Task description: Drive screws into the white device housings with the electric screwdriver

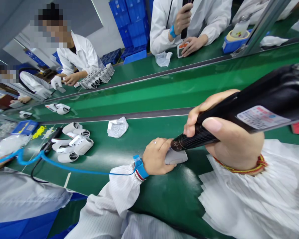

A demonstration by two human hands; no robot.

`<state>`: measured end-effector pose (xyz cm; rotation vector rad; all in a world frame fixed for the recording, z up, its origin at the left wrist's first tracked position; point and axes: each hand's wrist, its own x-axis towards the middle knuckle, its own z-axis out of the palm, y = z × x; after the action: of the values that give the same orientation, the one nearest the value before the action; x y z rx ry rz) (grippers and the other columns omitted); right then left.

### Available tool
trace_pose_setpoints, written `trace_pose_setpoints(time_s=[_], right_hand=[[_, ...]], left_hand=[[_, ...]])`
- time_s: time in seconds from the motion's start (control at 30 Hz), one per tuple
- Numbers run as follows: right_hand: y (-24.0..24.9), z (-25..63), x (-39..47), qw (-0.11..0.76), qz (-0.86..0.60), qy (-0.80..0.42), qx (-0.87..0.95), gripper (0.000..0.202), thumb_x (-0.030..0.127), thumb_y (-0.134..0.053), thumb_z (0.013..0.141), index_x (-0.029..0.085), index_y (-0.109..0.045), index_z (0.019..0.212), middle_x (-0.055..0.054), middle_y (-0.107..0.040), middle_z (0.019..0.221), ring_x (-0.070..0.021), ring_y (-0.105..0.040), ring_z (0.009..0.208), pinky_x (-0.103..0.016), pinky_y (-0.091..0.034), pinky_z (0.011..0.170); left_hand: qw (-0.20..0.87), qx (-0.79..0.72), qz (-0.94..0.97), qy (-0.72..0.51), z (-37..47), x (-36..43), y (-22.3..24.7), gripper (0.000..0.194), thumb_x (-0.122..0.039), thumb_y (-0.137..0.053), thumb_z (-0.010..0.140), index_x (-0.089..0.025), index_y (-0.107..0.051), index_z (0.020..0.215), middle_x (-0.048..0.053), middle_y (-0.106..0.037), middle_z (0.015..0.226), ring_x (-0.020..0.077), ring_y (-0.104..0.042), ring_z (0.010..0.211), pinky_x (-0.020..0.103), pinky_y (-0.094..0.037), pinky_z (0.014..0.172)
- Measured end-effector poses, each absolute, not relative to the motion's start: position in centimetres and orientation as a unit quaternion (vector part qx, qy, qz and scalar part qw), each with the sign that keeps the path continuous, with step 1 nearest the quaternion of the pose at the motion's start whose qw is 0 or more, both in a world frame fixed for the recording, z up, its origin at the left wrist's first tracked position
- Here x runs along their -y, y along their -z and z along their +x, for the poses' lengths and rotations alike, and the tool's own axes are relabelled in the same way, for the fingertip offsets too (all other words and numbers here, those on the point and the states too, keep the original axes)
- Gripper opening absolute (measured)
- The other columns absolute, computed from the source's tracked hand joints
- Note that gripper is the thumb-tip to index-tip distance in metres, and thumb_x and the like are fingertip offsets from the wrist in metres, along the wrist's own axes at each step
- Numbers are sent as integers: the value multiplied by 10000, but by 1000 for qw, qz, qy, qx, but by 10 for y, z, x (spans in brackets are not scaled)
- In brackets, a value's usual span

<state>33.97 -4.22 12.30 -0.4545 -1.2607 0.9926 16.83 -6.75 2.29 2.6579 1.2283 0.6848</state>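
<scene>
My right hand is wrapped round a black power screwdriver, its body slanting up to the right edge. The driver's tip end reaches down to a small light-grey piece on the green worktop. Closed over that piece from the left is my left hand, with a blue strap at its wrist. My fingers and the driver hide part of the piece and the driver's very tip. A small bag of screws lies beyond my left hand.
White rolled cuff-like devices are grouped at the left. A coiled blue cord runs to my wrist strap. Yellow bits and a blue tray lie farther left. Beyond the green conveyor, several people in white work. A sleeve shows at lower left.
</scene>
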Motion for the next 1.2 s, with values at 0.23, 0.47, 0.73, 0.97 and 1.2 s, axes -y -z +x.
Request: trace_pose_setpoints(time_s=[0.23, 0.47, 0.73, 0.97, 1.2], right_hand=[[-133, 344, 42, 692, -236, -438, 523, 201, 303, -713, 661, 179, -585, 753, -9, -601, 642, -181, -558, 471, -344, -447, 411], [-109, 345, 16, 677, -288, -356, 575, 155, 204, -703, 674, 173, -599, 785, -4, -621, 689, -148, -574, 511, -310, -474, 494], [-83, 339, 3, 629, -328, -357, 608, 189, 225, -711, 651, 209, -605, 808, -2, -634, 700, -153, -575, 488, -311, -485, 481], [-82, 337, -1, 663, -326, -355, 573, 217, 200, -725, 580, 206, -634, 777, -32, -645, 667, -182, -560, 440, -335, -455, 425], [-83, 340, -9, 688, -311, -344, 558, 169, 234, -721, 585, 183, -644, 727, -37, -633, 621, -178, -543, 407, -315, -428, 363]], left_hand=[[65, -402, 884, -231, 146, 54, -6, 786, -491, -615, 706, -166, -293, 1345, 139, -487, 1183, 277, -490, 1083, 440, -441, 896], [113, -431, 863, -237, 122, 22, 6, 894, -463, -672, 690, -193, -209, 1406, 141, -427, 1209, 276, -445, 1116, 466, -412, 945], [160, -432, 845, -272, 121, 17, 11, 891, -395, -723, 653, -223, -262, 1396, 115, -409, 1208, 265, -429, 1124, 447, -402, 962], [189, -436, 831, -290, 122, 17, 14, 943, -374, -736, 644, -257, -205, 1413, 105, -414, 1232, 268, -420, 1147, 462, -396, 962], [197, -438, 828, -289, 122, 17, 12, 926, -368, -747, 635, -251, -236, 1398, 114, -406, 1241, 273, -414, 1158, 478, -376, 980]])
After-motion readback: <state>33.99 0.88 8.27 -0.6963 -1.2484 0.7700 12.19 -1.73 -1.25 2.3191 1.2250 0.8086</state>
